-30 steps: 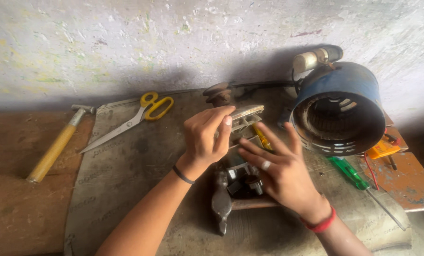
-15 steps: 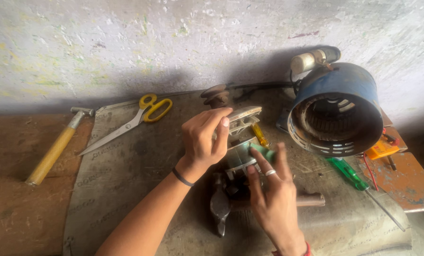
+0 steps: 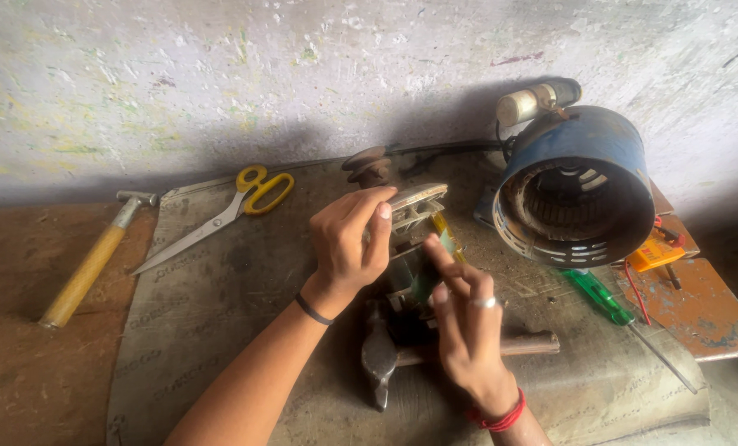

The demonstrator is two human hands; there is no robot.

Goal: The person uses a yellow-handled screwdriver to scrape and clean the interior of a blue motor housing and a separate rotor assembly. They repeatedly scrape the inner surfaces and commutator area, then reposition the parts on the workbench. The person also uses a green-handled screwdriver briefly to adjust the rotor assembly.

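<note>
Grey metal bracket part (image 3: 414, 206) sits pinched in the left hand (image 3: 348, 244) above the worktop (image 3: 220, 306). Right hand (image 3: 468, 318), fingers loosely spread, touches its underside, gripping nothing I can make out.

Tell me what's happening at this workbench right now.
A person works over a grey mat on a bench. The left hand holds up a small metal part by its edge, and the right hand reaches to its underside with open fingers. A second hammer lies beneath the hands. A blue motor housing lies on its side to the right, beside a green screwdriver. Yellow-handled scissors and a wooden-handled hammer lie to the left.
</note>
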